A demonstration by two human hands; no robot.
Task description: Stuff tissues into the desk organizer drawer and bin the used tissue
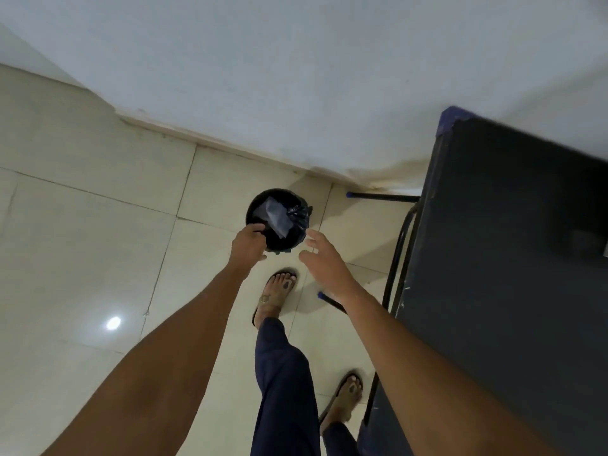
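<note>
Head view, left hand (249,242) gripping bin (278,220) rim, right hand (324,258) spread empty beside.

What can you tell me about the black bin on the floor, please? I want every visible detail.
The black bin is small and round, seen from above, upright on the pale tiled floor near the wall. A black plastic liner bunches at its right rim. Inside lies a pale grey crumpled sheet, perhaps a tissue. The left hand covers its near-left rim, seemingly gripping it; the right hand hovers open beside it, apart.
</note>
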